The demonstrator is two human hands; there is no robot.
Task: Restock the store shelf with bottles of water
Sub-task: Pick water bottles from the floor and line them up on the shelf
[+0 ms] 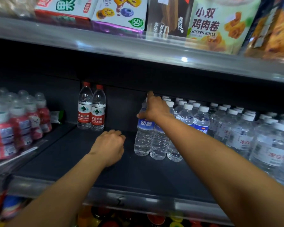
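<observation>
On the dark shelf (69, 154) stand blue-label water bottles with white caps. My right hand (154, 108) grips the top of the leftmost blue-label bottle (143, 138), which stands upright at the front of its row; its cap is hidden under my fingers. More blue-label bottles (201, 118) stand behind and to the right. Two red-label, red-capped water bottles (91, 108) stand at the back of the shelf, left of centre. My left hand (109, 147) rests on the bare shelf between the two groups, fingers curled, holding nothing.
Red-wrapped small bottles (15, 125) fill the neighbouring shelf on the left. Clear bottles with white labels (261, 141) crowd the right. The shelf above (138, 48) hangs low, loaded with snack boxes (121, 12). Coloured caps (154, 220) show on the shelf below.
</observation>
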